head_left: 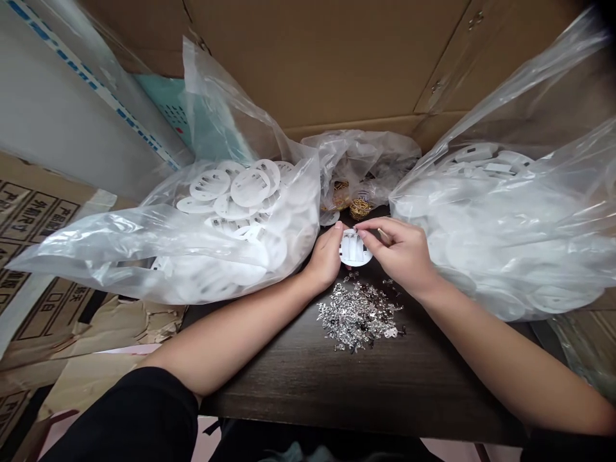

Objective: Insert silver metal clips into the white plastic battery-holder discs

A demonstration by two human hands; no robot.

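Note:
My left hand [328, 255] grips the left edge of a round white plastic battery holder [355, 250], its slotted side facing up. At the holder's upper edge, the thumb and forefinger of my right hand [400, 251] pinch something small and dark, likely one of the metal contacts, though the fingers mostly hide it. Just below both hands, a loose heap of small shiny metal contact pieces [359, 314] is spread on the dark wooden table [298, 378].
A clear plastic bag [144, 250] full of round white parts lies to the left, another bag [510, 237] to the right. Behind my hands sits a smaller bag [370, 151] near gold-coloured metal pieces [360, 208]. Cardboard [317, 58] stands at the back.

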